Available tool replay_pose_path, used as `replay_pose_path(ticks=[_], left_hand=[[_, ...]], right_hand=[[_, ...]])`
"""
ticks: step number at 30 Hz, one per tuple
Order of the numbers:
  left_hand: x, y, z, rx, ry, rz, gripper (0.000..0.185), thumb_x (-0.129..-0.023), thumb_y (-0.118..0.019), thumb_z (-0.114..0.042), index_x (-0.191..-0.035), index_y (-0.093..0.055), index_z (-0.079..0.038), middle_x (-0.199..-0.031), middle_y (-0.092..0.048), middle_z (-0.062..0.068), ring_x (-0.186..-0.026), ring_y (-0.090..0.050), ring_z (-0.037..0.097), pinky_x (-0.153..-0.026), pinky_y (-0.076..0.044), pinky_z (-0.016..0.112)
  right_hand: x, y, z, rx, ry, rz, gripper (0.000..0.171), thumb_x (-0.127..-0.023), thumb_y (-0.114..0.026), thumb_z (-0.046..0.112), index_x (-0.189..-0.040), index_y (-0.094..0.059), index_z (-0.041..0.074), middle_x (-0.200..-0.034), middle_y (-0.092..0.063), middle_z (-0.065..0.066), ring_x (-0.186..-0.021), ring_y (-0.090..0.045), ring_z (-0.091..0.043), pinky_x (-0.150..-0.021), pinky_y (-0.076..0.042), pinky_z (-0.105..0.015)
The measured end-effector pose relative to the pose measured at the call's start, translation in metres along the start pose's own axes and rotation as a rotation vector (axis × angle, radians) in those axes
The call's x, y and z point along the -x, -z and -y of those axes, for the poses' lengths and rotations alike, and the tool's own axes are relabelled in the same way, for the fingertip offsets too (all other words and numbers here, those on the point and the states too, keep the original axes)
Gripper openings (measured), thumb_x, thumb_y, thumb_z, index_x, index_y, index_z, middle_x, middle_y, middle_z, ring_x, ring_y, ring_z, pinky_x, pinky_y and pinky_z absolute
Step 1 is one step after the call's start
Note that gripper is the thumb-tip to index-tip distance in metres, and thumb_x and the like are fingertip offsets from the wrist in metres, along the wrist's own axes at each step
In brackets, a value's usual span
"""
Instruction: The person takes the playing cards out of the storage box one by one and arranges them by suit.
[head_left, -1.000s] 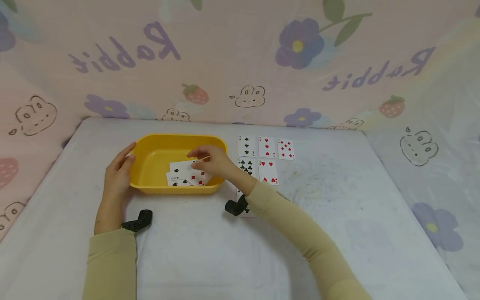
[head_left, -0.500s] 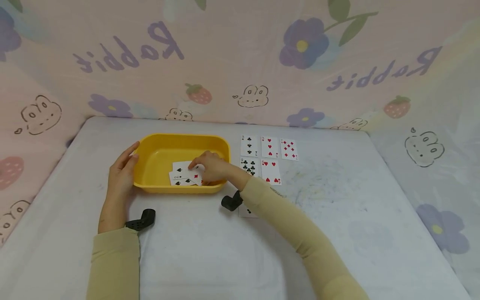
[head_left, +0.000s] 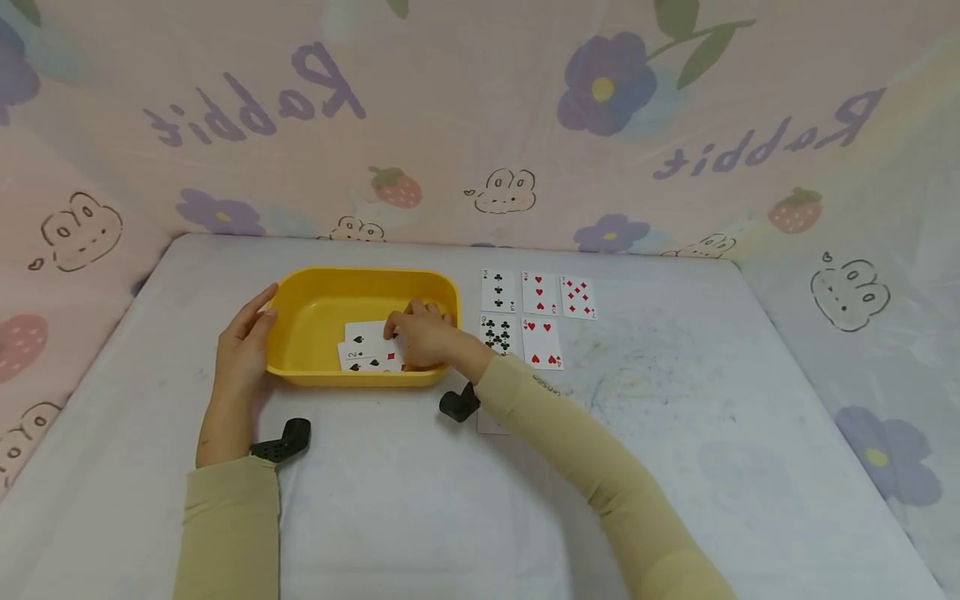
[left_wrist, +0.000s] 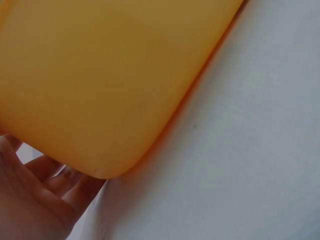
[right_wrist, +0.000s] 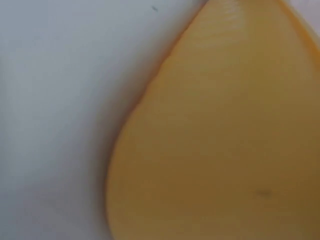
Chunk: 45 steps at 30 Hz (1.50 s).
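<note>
**Yellow tub with loose cards, both hands at it**

Yellow plastic, the tub (head_left: 322,312) sits left of centre in the head view on the pale surface (head_left: 675,467), its long axis running left to right across the frame. Inside, toward its lower right corner, lies a small loose heap of playing cards (head_left: 363,350), face up and overlapping; a two of spades and some red pips can be read, the rest are covered.

The right hand (head_left: 423,333) reaches over the tub's right rim, fingers curled down onto the heap; whether it pinches a card or only presses on it cannot be told. The left hand (head_left: 242,350) lies with straight fingers flat against the tub's left outer wall.

Right of the tub, five cards (head_left: 536,312) lie face up in two rows, their long sides pointing toward the top of the frame. One more card (head_left: 491,423) is mostly hidden under the right sleeve.

Both wrist views show little beyond blurred yellow wall; in the left one, fingertips (left_wrist: 60,177) show at the lower left.
</note>
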<state>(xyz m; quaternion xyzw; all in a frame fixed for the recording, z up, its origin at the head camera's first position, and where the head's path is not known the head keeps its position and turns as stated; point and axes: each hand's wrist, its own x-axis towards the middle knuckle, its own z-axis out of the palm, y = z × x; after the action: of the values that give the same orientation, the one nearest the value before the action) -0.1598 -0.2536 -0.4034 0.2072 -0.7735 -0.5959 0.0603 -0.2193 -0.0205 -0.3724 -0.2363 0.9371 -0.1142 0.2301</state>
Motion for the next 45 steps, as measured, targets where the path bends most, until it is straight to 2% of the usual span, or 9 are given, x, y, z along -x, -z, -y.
replay_pose_path(ticks=[6,10,15,20,23,28,32,39,45], left_hand=[[-0.001,0.000,0.000,0.012,0.007,0.006,0.041,-0.101,-0.041,-0.039,-0.143,-0.043,-0.040,-0.142,-0.043,0.005,-0.109,-0.045,0.008,-0.091,-0.044,0.014],[0.000,0.000,0.000,-0.005,0.005,0.009,0.042,-0.101,-0.039,-0.040,-0.143,-0.042,-0.040,-0.144,-0.041,0.006,-0.110,-0.044,0.009,-0.097,-0.043,0.018],[0.001,0.001,-0.001,0.021,-0.001,0.009,0.041,-0.101,-0.042,-0.039,-0.142,-0.044,-0.039,-0.134,-0.046,0.002,-0.105,-0.044,0.006,-0.083,-0.043,0.007],[-0.002,0.000,0.002,0.009,0.002,0.007,0.042,-0.101,-0.041,-0.040,-0.143,-0.043,-0.040,-0.139,-0.045,0.003,-0.110,-0.044,0.010,-0.097,-0.041,0.018],[-0.003,0.001,0.004,-0.011,0.008,0.012,0.042,-0.101,-0.039,-0.042,-0.143,-0.041,-0.041,-0.143,-0.042,0.004,-0.113,-0.043,0.011,-0.104,-0.039,0.026],[-0.004,0.001,0.004,-0.017,0.015,0.008,0.042,-0.101,-0.040,-0.041,-0.143,-0.041,-0.042,-0.138,-0.044,0.003,-0.110,-0.044,0.009,-0.098,-0.041,0.022],[-0.003,0.001,0.003,-0.021,0.026,-0.001,0.041,-0.101,-0.040,-0.041,-0.142,-0.042,-0.043,-0.139,-0.044,0.001,-0.109,-0.043,0.007,-0.098,-0.040,0.019],[-0.003,0.002,0.002,0.071,0.009,-0.007,0.040,-0.100,-0.047,-0.037,-0.140,-0.048,-0.037,-0.108,-0.050,-0.017,-0.095,-0.045,0.002,-0.073,-0.042,0.004],[-0.003,0.002,0.003,0.004,0.015,0.005,0.041,-0.101,-0.043,-0.040,-0.142,-0.044,-0.041,-0.135,-0.046,-0.004,-0.105,-0.043,0.004,-0.081,-0.041,0.006]], right_hand=[[0.001,0.004,0.001,0.086,-0.005,0.013,0.034,-0.081,-0.075,0.026,-0.109,-0.056,0.027,-0.119,-0.045,-0.003,-0.115,-0.035,-0.024,-0.092,-0.029,-0.037],[-0.001,0.003,-0.001,0.059,-0.002,-0.009,0.039,-0.077,-0.079,0.034,-0.104,-0.054,0.020,-0.111,-0.044,-0.003,-0.110,-0.038,-0.022,-0.090,-0.030,-0.034],[-0.003,0.000,-0.003,-0.112,0.028,-0.048,0.042,-0.080,-0.077,0.028,-0.108,-0.051,0.011,-0.103,-0.056,-0.004,-0.092,-0.050,-0.018,-0.079,-0.040,-0.024],[-0.004,-0.002,-0.007,-0.311,0.068,-0.143,0.033,-0.091,-0.066,0.016,-0.121,-0.052,0.014,-0.105,-0.059,-0.004,-0.089,-0.053,-0.016,-0.075,-0.044,-0.020],[-0.002,-0.001,-0.010,-0.456,0.099,-0.201,0.040,-0.093,-0.060,0.009,-0.130,-0.049,0.017,-0.105,-0.059,-0.006,-0.088,-0.055,-0.016,-0.072,-0.047,-0.020],[0.007,0.003,-0.014,-0.666,0.111,-0.313,0.054,-0.092,-0.060,0.004,-0.141,-0.042,0.018,-0.102,-0.059,-0.008,-0.086,-0.061,-0.017,-0.070,-0.051,-0.019],[0.015,0.005,-0.017,-0.821,0.097,-0.379,0.053,-0.091,-0.062,0.002,-0.139,-0.045,0.017,-0.102,-0.059,-0.010,-0.089,-0.065,-0.019,-0.074,-0.055,-0.022],[0.026,0.000,-0.030,-1.075,0.101,-0.494,0.054,-0.088,-0.064,0.001,-0.137,-0.048,0.017,-0.103,-0.060,-0.011,-0.087,-0.065,-0.019,-0.077,-0.055,-0.025],[0.038,0.002,-0.049,-1.141,0.102,-0.560,0.055,-0.086,-0.065,0.000,-0.136,-0.049,0.015,-0.095,-0.059,-0.009,-0.081,-0.065,-0.017,-0.077,-0.056,-0.028]])
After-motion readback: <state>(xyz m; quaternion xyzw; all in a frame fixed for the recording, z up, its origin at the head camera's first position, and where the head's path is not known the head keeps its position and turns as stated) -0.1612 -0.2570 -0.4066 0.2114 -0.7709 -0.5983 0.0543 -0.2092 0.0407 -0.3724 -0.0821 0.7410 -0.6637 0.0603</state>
